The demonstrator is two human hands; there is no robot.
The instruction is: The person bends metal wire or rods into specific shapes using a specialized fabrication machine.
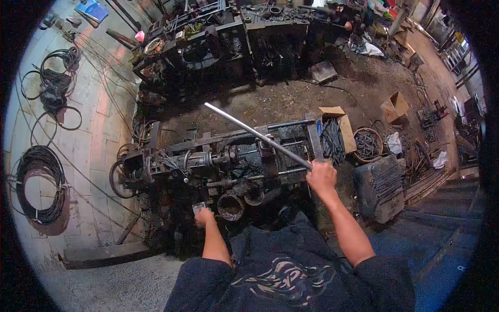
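My right hand (322, 177) is closed round the lower end of a long metal rod (239, 124). The rod slants up to the left, above a greasy lathe-like machine (197, 160), with its bright far end over the floor. My left hand (204, 218) is low at the machine's near side, its fingers closed at a small pale box-like piece (199, 207); what exactly they grip is too small to make out. Beside that hand, a round metal pot (230, 207) holds dark bits, with a second round container (254, 195) next to it.
A cardboard box of dark rods (332, 140) and a basket of metal pieces (368, 143) stand right of the machine. A cluttered workbench (278, 26) runs along the back. Coiled cables (39, 184) hang on the left wall. An open carton (395, 107) sits farther right.
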